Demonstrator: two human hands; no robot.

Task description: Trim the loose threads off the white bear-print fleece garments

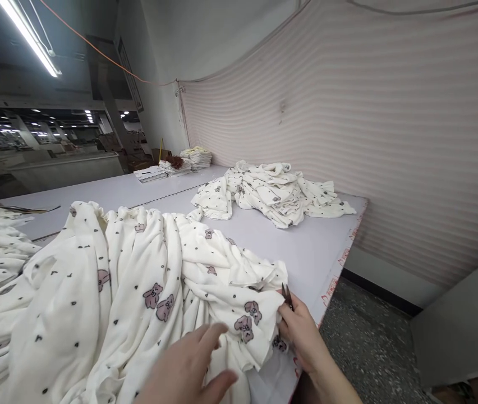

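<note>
Several mauve bears [165, 308] dotted the rumpled white cloth [129, 275]; near the table's [318, 241] right edge, the right hand's [300, 331] grip clamped cloth and snips [288, 297], the left hand's [191, 367] spread apart.

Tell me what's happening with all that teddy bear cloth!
A person is handling a big heap of white bear-print cloth on a table. The right hand pinches the cloth's edge and also holds what look like small dark snips. The left hand is spread open over the cloth; it's blurred, so I can't tell if it touches. Another crumpled pile lies farther back.
</note>
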